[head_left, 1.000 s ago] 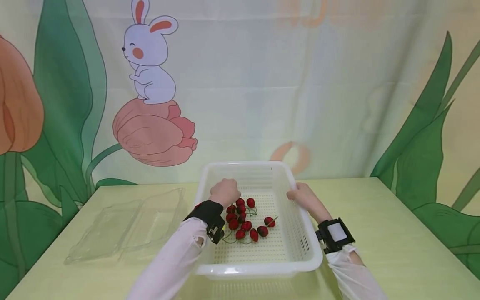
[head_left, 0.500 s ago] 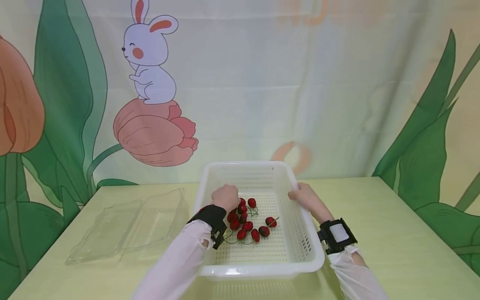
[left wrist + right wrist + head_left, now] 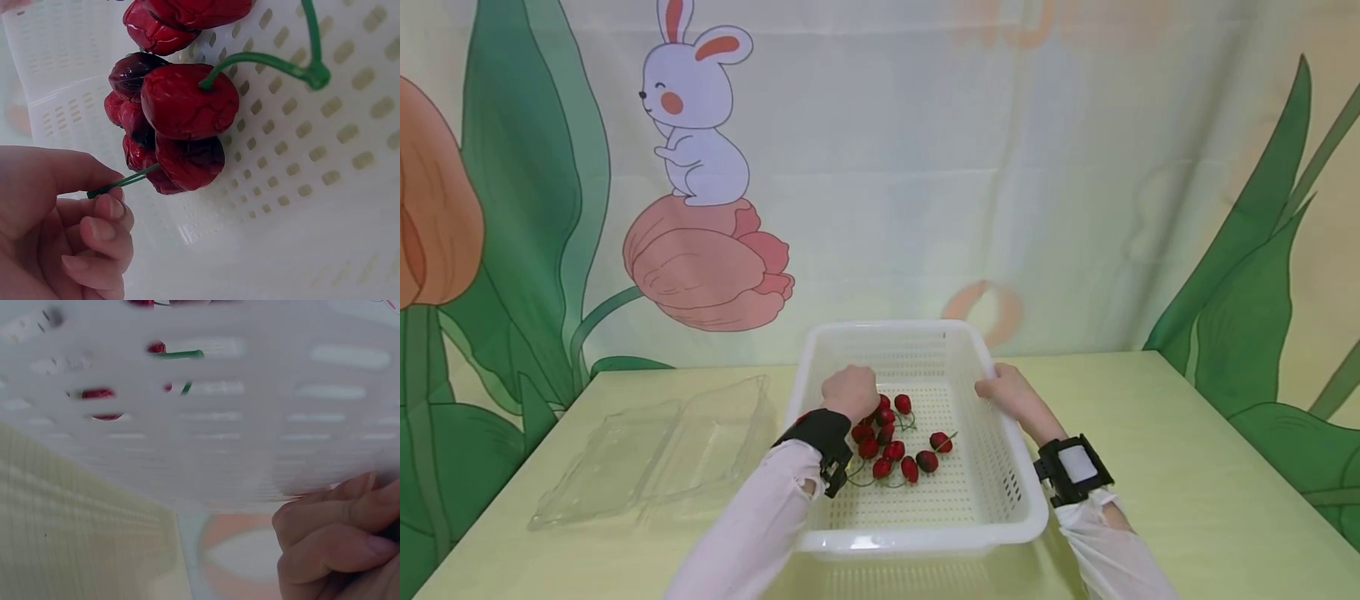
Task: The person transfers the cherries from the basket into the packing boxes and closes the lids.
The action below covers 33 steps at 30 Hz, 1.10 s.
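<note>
A white perforated plastic basket (image 3: 925, 535) holds several red cherries (image 3: 910, 469) with green stems. My left hand (image 3: 850, 392) is down inside it at the cluster's far left. In the left wrist view, thumb and forefinger pinch the end of a green cherry stem (image 3: 128, 181); it runs to dark red cherries (image 3: 194, 162) bunched together, and which one it belongs to is hard to tell. My right hand (image 3: 1015, 396) grips the basket's right rim. The right wrist view shows its curled fingers (image 3: 325, 550) against the outer side of the basket wall.
Left of the basket, a clear plastic clamshell box (image 3: 655, 454) lies unfolded on the pale yellow table (image 3: 1180, 467). A printed curtain (image 3: 880, 167) with a rabbit and tulips hangs behind the table's far edge.
My left hand has come slightly lower and nearer between the oldest frame and the middle one, then stayed put. My right hand keeps its grip, and the basket stands where it was.
</note>
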Tool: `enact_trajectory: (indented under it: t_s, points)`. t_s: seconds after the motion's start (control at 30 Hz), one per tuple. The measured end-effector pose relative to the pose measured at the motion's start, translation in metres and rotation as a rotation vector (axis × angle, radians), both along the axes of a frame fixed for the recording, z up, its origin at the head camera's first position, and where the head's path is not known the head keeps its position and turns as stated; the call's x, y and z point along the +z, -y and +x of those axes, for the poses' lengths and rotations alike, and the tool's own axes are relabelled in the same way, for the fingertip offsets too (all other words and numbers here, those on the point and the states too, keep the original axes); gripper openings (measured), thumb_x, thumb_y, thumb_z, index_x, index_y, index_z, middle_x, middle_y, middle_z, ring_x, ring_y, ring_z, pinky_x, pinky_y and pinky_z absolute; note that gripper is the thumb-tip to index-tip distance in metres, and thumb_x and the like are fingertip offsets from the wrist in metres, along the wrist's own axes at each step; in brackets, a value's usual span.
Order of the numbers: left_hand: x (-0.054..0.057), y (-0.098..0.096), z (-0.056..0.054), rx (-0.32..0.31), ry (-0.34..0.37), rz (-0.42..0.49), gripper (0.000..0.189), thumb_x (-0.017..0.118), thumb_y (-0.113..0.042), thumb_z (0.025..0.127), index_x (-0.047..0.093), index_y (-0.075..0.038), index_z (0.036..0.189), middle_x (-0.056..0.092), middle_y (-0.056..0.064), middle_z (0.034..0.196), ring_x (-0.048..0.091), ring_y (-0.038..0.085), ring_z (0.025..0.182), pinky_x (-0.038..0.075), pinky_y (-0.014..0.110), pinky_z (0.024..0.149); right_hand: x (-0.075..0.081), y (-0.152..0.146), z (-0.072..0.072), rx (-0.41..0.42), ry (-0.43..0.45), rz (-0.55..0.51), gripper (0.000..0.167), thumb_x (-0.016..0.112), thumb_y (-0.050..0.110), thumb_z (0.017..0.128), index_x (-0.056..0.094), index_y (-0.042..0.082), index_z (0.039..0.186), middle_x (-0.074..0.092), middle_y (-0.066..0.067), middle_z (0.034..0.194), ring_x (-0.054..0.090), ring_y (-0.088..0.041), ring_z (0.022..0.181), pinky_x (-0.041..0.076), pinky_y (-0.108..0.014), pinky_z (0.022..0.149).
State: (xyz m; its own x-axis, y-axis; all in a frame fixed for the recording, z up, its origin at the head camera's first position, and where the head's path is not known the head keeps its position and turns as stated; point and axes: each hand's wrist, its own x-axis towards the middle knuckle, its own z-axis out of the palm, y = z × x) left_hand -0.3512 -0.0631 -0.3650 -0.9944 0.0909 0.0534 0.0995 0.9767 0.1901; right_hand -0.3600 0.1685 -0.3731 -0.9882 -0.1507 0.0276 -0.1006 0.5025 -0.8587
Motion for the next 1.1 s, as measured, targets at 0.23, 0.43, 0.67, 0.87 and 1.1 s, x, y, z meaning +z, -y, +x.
enact_trajectory:
  t_s: [0.23, 0.43, 0.67, 0.87, 1.1]
  points:
    - [0.0011, 0.0002, -0.0002, 0.006, -0.029, 0.015, 0.025, 0.051, -0.008, 0.088, 0.055, -0.008, 0.063, 0.048, 0.007, 0.056, 0.05, 0.022, 0.052, 0.031, 0.034, 0.046, 0.0, 0.0001, 0.0003, 0.01, 0.0, -0.008, 0.038, 0.048, 0.005, 0.075, 0.045, -0.014, 0.108, 0.054, -0.022, 0.093, 0.056, -0.028, 0.073, 0.048, -0.041, 0.06]
    - [0.0028, 0.0008, -0.002, 0.02, -0.053, 0.019, 0.023, 0.055, -0.013, 0.086, 0.056, -0.009, 0.063, 0.049, 0.006, 0.056, 0.05, 0.022, 0.053, 0.036, 0.034, 0.047, 0.0007, 0.0006, -0.0003, 0.011, 0.006, -0.011, 0.038, 0.048, 0.005, 0.076, 0.044, -0.013, 0.109, 0.054, -0.022, 0.094, 0.056, -0.028, 0.073, 0.048, -0.041, 0.06]
    - [0.0053, 0.0008, -0.0046, 0.026, -0.092, 0.06, 0.029, 0.054, -0.014, 0.086, 0.051, -0.01, 0.058, 0.045, 0.004, 0.052, 0.047, 0.021, 0.05, 0.032, 0.033, 0.045, 0.0021, 0.001, -0.0002, 0.015, 0.016, -0.024, 0.037, 0.047, 0.005, 0.077, 0.044, -0.013, 0.109, 0.053, -0.022, 0.094, 0.057, -0.028, 0.073, 0.049, -0.04, 0.06]
    - [0.0064, -0.0001, -0.0037, 0.029, -0.107, 0.105, 0.035, 0.053, -0.012, 0.086, 0.042, -0.012, 0.053, 0.034, 0.001, 0.049, 0.038, 0.018, 0.045, 0.026, 0.032, 0.044, 0.0009, 0.0002, -0.0007, 0.015, 0.018, -0.013, 0.037, 0.047, 0.005, 0.077, 0.043, -0.013, 0.109, 0.053, -0.022, 0.094, 0.057, -0.028, 0.072, 0.049, -0.04, 0.059]
    - [0.0072, -0.0008, -0.0042, 0.029, -0.098, 0.107, 0.034, 0.053, -0.012, 0.087, 0.045, -0.012, 0.054, 0.034, 0.001, 0.049, 0.04, 0.018, 0.045, 0.027, 0.032, 0.043, 0.0, -0.0001, 0.0011, 0.013, 0.024, -0.026, 0.036, 0.046, 0.005, 0.077, 0.043, -0.013, 0.109, 0.053, -0.022, 0.094, 0.057, -0.028, 0.073, 0.049, -0.04, 0.06]
